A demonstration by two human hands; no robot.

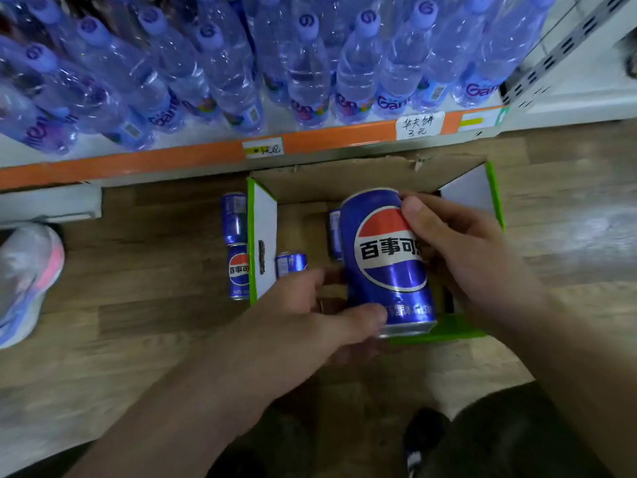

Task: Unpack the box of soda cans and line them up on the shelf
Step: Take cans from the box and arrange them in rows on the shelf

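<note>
Crouching on wood-plank flooring [138,326] near a bottle-stocked orange-edged shelf [193,160], left hand [306,315] and right hand [458,253] grip a blue soda can [386,260] above the open cardboard box [344,181].

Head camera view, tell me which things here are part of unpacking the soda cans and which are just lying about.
Part of the job:
- Pepsi can, held by left hand and right hand
- cardboard box, open on the floor
- cans still in box
- two cans on the floor left of the box
- shelf edge

Just there:
- water bottles on the shelf
- sneaker

Both forearms extended forward, left hand [310,312] and right hand [458,246] curled, gripping
</note>
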